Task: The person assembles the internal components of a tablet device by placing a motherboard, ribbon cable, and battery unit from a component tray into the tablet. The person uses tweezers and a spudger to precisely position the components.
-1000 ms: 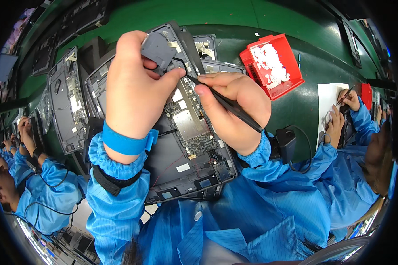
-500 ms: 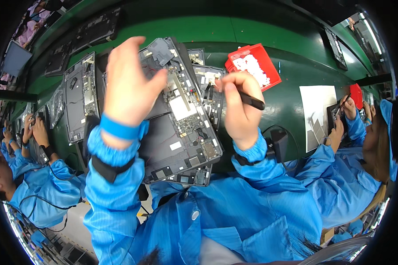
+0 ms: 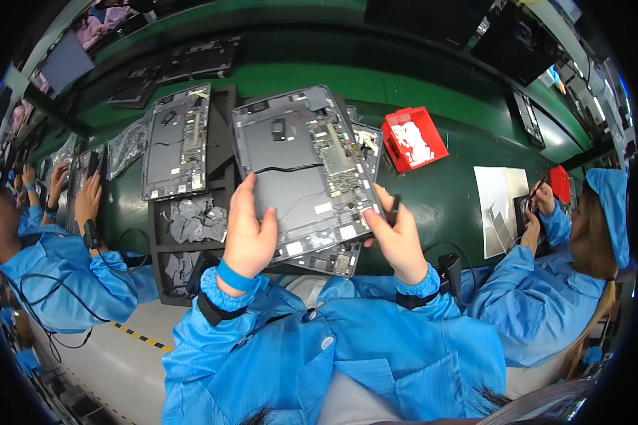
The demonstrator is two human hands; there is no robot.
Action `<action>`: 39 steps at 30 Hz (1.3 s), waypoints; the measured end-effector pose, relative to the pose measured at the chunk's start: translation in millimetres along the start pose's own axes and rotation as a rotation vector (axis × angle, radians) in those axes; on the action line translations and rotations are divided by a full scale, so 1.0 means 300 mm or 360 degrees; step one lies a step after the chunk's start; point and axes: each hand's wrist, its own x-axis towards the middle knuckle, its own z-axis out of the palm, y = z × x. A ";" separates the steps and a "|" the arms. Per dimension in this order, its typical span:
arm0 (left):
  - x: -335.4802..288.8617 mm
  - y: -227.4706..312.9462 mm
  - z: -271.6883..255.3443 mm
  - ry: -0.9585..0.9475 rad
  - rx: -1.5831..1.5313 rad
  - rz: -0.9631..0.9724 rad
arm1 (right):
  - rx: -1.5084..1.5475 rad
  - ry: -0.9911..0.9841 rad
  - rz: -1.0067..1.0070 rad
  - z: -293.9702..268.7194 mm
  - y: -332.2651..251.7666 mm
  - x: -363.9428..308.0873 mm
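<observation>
A grey laptop chassis (image 3: pixel 283 159) with an exposed circuit board (image 3: pixel 340 170) down its right side lies tilted in front of me. My left hand (image 3: pixel 251 237) grips its lower left edge, thumb on top. My right hand (image 3: pixel 402 237) grips the lower right edge with the thumb over the rim. A black slim tool (image 3: pixel 395 207) sticks up from the fingers of my right hand; its tip is hidden. A loose black cable (image 3: pixel 288 168) crosses the chassis. Beneath it more laptop chassis (image 3: pixel 339 261) show at the right and lower edges.
Another open chassis (image 3: pixel 175 145) rests at the left on a dark divided tray (image 3: pixel 161 244) holding grey crumpled pieces (image 3: pixel 197 219). A red bin (image 3: pixel 439 142) of white bits stands at the right on the green bench (image 3: pixel 446 205). Co-workers in blue (image 3: pixel 539 297) sit on both sides.
My left hand has come down from above the chassis to its lower left edge. My right hand has moved to the chassis's right edge, the black tool still in it. The view has shifted.
</observation>
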 end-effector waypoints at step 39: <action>0.216 -0.446 -0.268 0.0415 0.0242 -0.0710 | -0.2557 -0.1132 -0.1510 0.566 -0.053 0.713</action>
